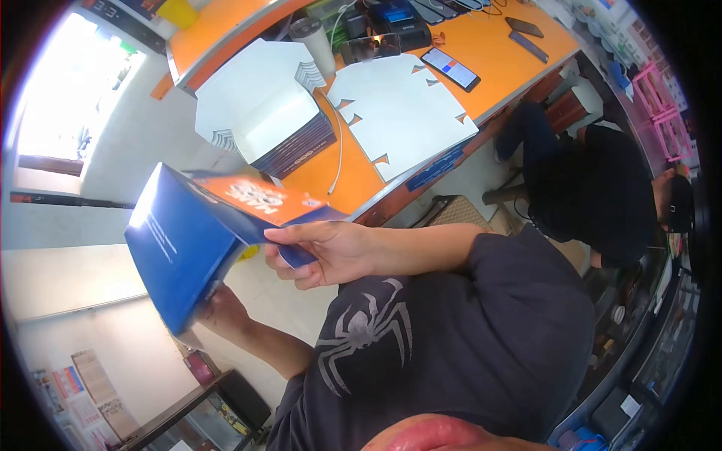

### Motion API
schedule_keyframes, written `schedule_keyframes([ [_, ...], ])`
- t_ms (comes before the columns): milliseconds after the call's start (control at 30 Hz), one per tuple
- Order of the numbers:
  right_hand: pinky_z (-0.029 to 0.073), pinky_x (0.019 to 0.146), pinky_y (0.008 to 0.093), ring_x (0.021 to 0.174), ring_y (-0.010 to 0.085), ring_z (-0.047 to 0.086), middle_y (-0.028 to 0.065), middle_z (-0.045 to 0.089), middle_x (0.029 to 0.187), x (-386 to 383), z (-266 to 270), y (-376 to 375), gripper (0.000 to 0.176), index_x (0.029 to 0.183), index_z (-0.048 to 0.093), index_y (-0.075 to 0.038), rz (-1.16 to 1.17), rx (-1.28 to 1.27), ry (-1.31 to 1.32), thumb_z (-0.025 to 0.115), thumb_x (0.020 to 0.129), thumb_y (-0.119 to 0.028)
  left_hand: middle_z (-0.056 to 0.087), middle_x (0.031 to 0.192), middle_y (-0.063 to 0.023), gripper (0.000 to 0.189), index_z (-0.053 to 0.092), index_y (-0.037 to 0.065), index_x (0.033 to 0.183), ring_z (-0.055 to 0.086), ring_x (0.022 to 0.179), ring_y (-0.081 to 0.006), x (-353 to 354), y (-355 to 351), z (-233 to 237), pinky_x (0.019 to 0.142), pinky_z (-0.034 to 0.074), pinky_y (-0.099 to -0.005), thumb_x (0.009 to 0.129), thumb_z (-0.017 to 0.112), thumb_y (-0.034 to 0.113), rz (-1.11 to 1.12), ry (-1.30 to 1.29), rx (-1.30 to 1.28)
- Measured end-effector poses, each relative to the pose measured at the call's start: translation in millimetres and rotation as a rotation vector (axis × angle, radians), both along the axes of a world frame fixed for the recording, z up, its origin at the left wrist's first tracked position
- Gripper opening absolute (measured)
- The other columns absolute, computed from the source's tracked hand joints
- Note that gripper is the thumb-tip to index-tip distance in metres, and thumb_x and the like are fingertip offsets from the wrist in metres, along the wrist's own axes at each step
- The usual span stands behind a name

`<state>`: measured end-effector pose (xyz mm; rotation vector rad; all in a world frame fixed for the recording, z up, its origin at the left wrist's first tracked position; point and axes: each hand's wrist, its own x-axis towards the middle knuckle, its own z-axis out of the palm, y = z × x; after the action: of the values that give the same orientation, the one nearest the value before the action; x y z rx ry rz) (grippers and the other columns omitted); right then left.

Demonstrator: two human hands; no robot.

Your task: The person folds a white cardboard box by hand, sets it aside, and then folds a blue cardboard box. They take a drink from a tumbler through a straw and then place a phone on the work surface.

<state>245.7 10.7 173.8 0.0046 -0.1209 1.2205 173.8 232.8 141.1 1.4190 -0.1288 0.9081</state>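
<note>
A blue and orange printed cardboard box [184, 240], partly folded, is held up off the table between my two hands. My right hand [323, 252] pinches a blue flap at its near side, thumb on top and fingers curled beneath. At the box's lower edge, my left hand [223, 312] is closed on the cardboard, its fingers partly hidden and blurred. Beyond the box, a stack of nested white-and-blue box blanks [256, 98] stands on the orange table [304, 179]. Beside it lies a pile of flat white blanks [402, 113] with cut notches.
A phone with a lit screen [451, 69] and two darker phones [526, 37] lie on the table. A white cable [340, 150] runs between the stacks. Behind them stands a pale cylinder [314, 45]. A person in black [594, 188] sits at the right.
</note>
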Motion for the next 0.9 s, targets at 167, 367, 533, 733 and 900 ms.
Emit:
schedule_keyframes([
  [167, 0.043, 0.059, 0.0195, 0.071, 0.01, 0.054, -0.0002, 0.06, 0.094, 2, 7, 3, 0.025, 0.104, 0.058, -0.008, -0.12, -0.095, -0.17, 0.063, 0.085, -0.022, 0.058, 0.108, -0.012, 0.031, 0.052, -0.004, 0.112, 0.057, 0.097, -0.0219, 8, -41, 13, 0.09, 0.045, -0.0403, 0.082, 0.059, 0.004, 0.029, 0.003, -0.159],
  [367, 0.048, 0.075, 0.0263, 0.088, 0.0133, 0.059, 0.0024, 0.059, 0.101, -1, -13, 14, 0.032, 0.113, 0.054, -0.007, -0.265, -0.291, -0.171, 0.064, 0.084, -0.017, 0.058, 0.105, -0.015, 0.032, 0.049, -0.007, 0.112, 0.058, 0.094, -0.0223, 15, -65, 11, 0.083, 0.05, -0.0378, 0.081, 0.058, -0.002, 0.146, 0.131, -0.227],
  [533, 0.048, 0.08, 0.0286, 0.093, 0.0135, 0.057, 0.0042, 0.059, 0.1, -11, -12, 16, 0.027, 0.107, 0.055, -0.006, -0.431, -0.415, -0.131, 0.064, 0.082, -0.011, 0.056, 0.108, -0.0146, 0.038, 0.047, -0.006, 0.115, 0.058, 0.094, -0.021, 13, -57, 6, 0.081, 0.051, -0.0358, 0.079, 0.059, -0.004, 0.229, 0.175, -0.158],
  [733, 0.047, 0.08, 0.0269, 0.09, 0.0134, 0.056, 0.0054, 0.059, 0.094, -6, -22, 20, 0.026, 0.098, 0.055, -0.003, -0.635, -0.575, -0.385, 0.069, 0.077, -0.007, 0.053, 0.113, -0.0148, 0.047, 0.043, -0.004, 0.12, 0.057, 0.098, -0.0228, 9, -70, 8, 0.083, 0.051, -0.0387, 0.077, 0.06, -0.005, 0.269, 0.101, -0.116],
  [900, 0.048, 0.074, 0.026, 0.084, 0.0132, 0.058, 0.0069, 0.059, 0.087, -8, -12, 19, 0.023, 0.093, 0.054, -0.002, -0.695, -0.552, -0.484, 0.07, 0.076, -0.005, 0.056, 0.111, -0.015, 0.035, 0.046, -0.004, 0.116, 0.057, 0.099, -0.0234, 12, -76, 4, 0.086, 0.049, -0.0376, 0.084, 0.058, 0.004, 0.246, 0.034, -0.145],
])
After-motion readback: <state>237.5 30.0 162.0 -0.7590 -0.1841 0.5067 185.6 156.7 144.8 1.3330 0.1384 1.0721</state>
